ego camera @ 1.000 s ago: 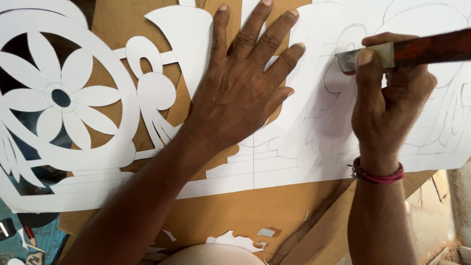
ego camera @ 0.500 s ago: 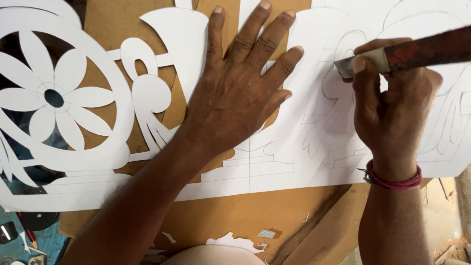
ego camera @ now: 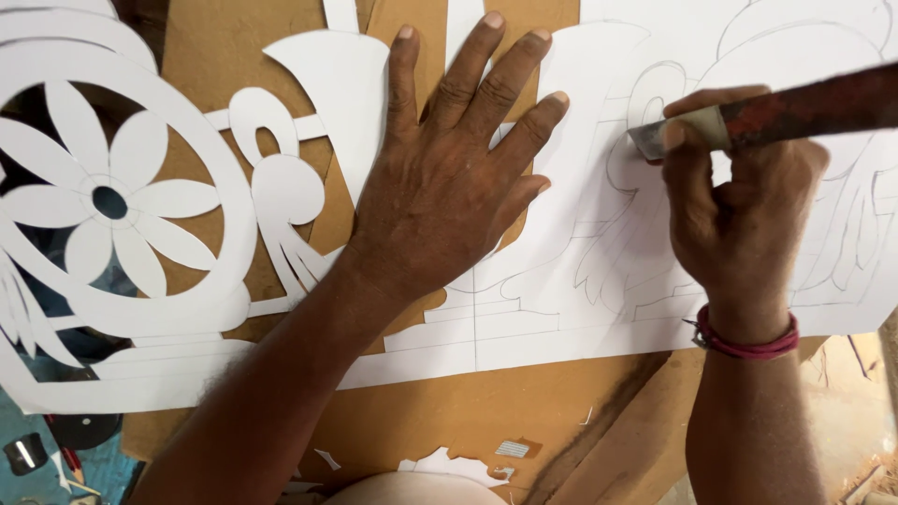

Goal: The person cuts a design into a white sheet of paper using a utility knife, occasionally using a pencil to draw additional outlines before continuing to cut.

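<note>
**Paper stencil pinned flat, blade at the pencilled bird**

Paper sheet [ego camera: 561, 309], white and large, lies flat on a brown cardboard backing [ego camera: 486, 411] that covers the surface. Its left part is already cut through: a flower inside a ring [ego camera: 108, 201] and a small bird shape [ego camera: 281, 187] show brown board in the gaps. Its right part carries only pencil lines, a bird outline [ego camera: 627, 252] among them.

The left hand [ego camera: 449, 187] lies palm down with the fingers spread wide, pressing the sheet at the border between cut and uncut areas; it holds nothing. The right hand [ego camera: 739, 215], with a red band [ego camera: 744, 341] at the wrist, has its grip closed around a cutting tool [ego camera: 776, 112] with a dark reddish handle. The tool's long axis runs nearly level, handle off to the right, metal tip pointing left and meeting the paper on the pencilled outline.

So the tip sits just right of the left hand's outstretched fingertips, near but apart, with uncut drawing between them. The right hand is the one on the line; the left is the nearer to the finished cutouts. Small paper scraps [ego camera: 449, 463] lie on the board at the near edge.
</note>
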